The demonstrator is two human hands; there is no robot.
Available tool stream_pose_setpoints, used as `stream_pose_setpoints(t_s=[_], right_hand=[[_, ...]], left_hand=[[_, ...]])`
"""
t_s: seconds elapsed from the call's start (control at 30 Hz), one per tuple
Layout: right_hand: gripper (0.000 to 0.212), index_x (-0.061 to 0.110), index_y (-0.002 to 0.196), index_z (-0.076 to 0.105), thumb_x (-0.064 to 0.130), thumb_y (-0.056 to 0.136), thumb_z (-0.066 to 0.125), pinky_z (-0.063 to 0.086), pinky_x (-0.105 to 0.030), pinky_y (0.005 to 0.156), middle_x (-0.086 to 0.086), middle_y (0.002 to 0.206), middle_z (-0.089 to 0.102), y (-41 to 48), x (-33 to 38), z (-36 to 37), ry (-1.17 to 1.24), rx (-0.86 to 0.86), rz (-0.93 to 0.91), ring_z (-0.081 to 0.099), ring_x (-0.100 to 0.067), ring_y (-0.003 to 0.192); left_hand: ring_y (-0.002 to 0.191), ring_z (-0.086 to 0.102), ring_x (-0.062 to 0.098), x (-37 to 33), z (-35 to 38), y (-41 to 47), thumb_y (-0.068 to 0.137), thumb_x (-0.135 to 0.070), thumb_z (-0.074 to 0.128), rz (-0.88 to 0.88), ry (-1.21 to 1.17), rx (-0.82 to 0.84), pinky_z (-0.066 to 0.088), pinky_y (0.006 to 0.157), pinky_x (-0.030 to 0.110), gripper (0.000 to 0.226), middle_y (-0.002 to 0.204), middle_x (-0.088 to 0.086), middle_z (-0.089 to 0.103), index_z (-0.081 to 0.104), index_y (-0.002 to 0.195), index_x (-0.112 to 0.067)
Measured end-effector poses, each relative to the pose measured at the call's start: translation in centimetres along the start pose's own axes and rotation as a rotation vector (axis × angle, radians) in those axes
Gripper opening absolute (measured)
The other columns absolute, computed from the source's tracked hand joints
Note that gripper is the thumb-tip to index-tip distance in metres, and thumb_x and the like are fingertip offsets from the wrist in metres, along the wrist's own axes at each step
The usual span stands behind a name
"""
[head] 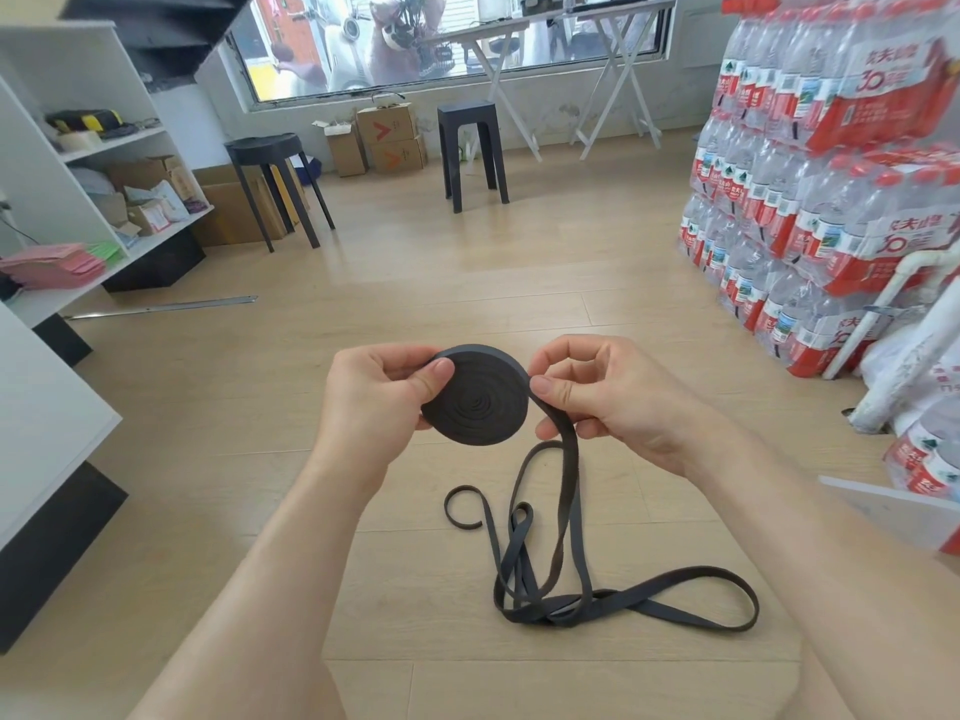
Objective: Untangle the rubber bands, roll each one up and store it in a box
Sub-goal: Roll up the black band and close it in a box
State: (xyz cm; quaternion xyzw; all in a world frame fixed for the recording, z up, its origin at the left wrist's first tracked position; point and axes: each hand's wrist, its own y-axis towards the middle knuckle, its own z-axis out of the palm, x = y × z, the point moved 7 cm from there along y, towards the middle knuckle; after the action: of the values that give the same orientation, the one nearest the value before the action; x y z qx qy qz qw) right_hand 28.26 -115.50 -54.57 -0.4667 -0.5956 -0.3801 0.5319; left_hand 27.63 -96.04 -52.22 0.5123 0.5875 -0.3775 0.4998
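Over the wooden floor (467, 283), seen from the head camera, our left hand (379, 402) grips the rolled coil of black rubber band (475, 402), thumb pressed on its flat face and fingers curled behind. Our right hand (618, 402) pinches the loose tail (550, 613) where it leaves the coil's right edge. The tail hangs down and lies in tangled loops on the floor.

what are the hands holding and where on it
The left hand grips the dark-grey rubber coil by its left rim, thumb on its face; the right hand pinches the loose strip where it leaves the coil's right edge.
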Motion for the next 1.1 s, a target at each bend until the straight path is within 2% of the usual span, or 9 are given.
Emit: stream_pose_setpoints(t_s=[0.1,0.23,0.47,0.57,0.63,0.7,0.83,0.97,1.1], right_hand=[[0.006,0.019,0.085,0.066,0.015,0.089,0.067,0.039,-0.016,0.048,0.004,0.073,0.067,0.0,0.2,0.0,0.004,-0.023,-0.045,0.070,-0.019,0.063],[0.002,0.015,0.088,0.069,0.014,0.088,0.069,0.042,-0.018,0.049,0.000,0.076,0.068,0.1,0.7,0.0,0.033,-0.097,-0.147,0.071,-0.020,0.063],[0.025,0.025,0.102,0.074,0.016,0.080,0.078,0.054,-0.024,0.062,0.002,0.080,0.075,-0.3,1.0,0.2,-0.090,-0.244,-0.270,0.072,-0.015,0.070],[0.026,0.023,0.103,0.075,0.019,0.078,0.080,0.059,-0.031,0.072,0.004,0.083,0.076,-0.3,0.8,0.2,-0.157,-0.359,-0.274,0.072,-0.009,0.075],[0.025,0.021,0.103,0.075,0.015,0.079,0.079,0.060,-0.033,0.074,0.006,0.086,0.075,-0.4,0.8,0.4,-0.146,-0.392,-0.273,0.072,-0.008,0.074],[0.024,0.019,0.104,0.075,0.011,0.080,0.077,0.061,-0.032,0.073,0.007,0.085,0.074,-0.4,0.7,0.4,-0.116,-0.400,-0.268,0.072,-0.010,0.072],[0.022,0.011,0.101,0.074,0.006,0.080,0.076,0.061,-0.032,0.072,-0.004,0.084,0.075,-0.2,0.2,0.5,0.036,-0.388,-0.202,0.073,-0.014,0.076],[0.015,0.017,0.082,0.073,0.003,0.078,0.077,0.059,-0.029,0.073,-0.004,0.079,0.076,-0.1,-0.3,0.6,0.272,-0.361,-0.117,0.073,-0.015,0.077],[0.016,0.019,0.082,0.072,0.004,0.079,0.076,0.059,-0.028,0.075,-0.003,0.083,0.076,-0.1,-0.3,0.6,0.302,-0.354,-0.102,0.073,-0.014,0.080]], left_hand=[[0.078,0.066,0.020,0.3,-0.1,0.1,0.086,-0.007,0.066,-0.033,-0.037,-0.003,0.060,0.071,0.045,0.013,0.085,0.010,0.072,0.071,0.098,-0.006],[0.085,0.065,0.020,0.8,-0.3,0.2,0.087,-0.008,0.065,-0.070,-0.090,-0.014,0.060,0.072,0.045,0.014,0.093,0.013,0.071,0.071,0.099,-0.005],[0.094,0.064,0.022,1.5,-0.6,0.6,0.088,-0.010,0.065,-0.145,-0.247,-0.066,0.061,0.065,0.041,0.007,0.093,0.008,0.070,0.071,0.090,-0.008],[0.091,0.065,0.023,1.7,-0.4,0.4,0.088,-0.011,0.065,-0.172,-0.277,-0.070,0.061,0.064,0.041,0.009,0.095,0.010,0.070,0.070,0.093,-0.005],[0.089,0.065,0.023,1.9,-0.2,0.3,0.088,-0.011,0.065,-0.188,-0.291,-0.065,0.060,0.062,0.040,0.009,0.096,0.011,0.070,0.069,0.094,-0.005],[0.088,0.066,0.023,2.0,-0.1,0.2,0.088,-0.011,0.065,-0.202,-0.311,-0.061,0.060,0.060,0.039,0.010,0.097,0.011,0.070,0.069,0.094,-0.005],[0.094,0.066,0.026,2.4,0.0,0.1,0.087,-0.011,0.065,-0.230,-0.344,-0.079,0.060,0.063,0.042,0.012,0.101,0.013,0.070,0.068,0.097,-0.004],[0.098,0.067,0.029,2.6,0.4,-0.1,0.087,-0.011,0.065,-0.257,-0.414,-0.080,0.060,0.061,0.040,0.018,0.105,0.014,0.070,0.067,0.103,-0.002],[0.096,0.069,0.028,2.8,1.0,-0.3,0.088,-0.011,0.064,-0.273,-0.495,-0.066,0.060,0.064,0.041,0.020,0.106,0.015,0.070,0.066,0.105,-0.001]])
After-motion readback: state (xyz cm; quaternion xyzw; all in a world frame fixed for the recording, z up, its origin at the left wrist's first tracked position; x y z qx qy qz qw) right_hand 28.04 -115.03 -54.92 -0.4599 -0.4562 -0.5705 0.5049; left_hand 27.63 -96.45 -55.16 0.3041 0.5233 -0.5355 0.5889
